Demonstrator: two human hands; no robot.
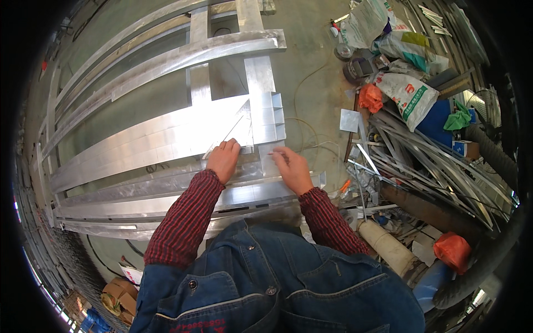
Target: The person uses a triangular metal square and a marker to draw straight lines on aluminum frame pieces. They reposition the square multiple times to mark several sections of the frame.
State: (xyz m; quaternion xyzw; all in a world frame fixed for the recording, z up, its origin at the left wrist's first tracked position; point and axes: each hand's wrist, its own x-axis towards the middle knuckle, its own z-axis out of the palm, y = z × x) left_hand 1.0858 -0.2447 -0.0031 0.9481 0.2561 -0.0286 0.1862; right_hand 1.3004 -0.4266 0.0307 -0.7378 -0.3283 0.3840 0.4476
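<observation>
I judge that the thin straightedge [234, 127], lying at the aluminium panel's [139, 147] near edge toward its right end, could slip if the left hand [223, 159] presses unevenly; whether this or the right hand [294, 169] grips anything, I cannot tell.

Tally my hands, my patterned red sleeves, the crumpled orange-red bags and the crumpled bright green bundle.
Hands: 2, left hand and right hand
Red sleeves: 2, left sleeve and right sleeve
Orange-red bags: 2, upper bag and lower bag
Green bundle: 1
Total: 7
</observation>
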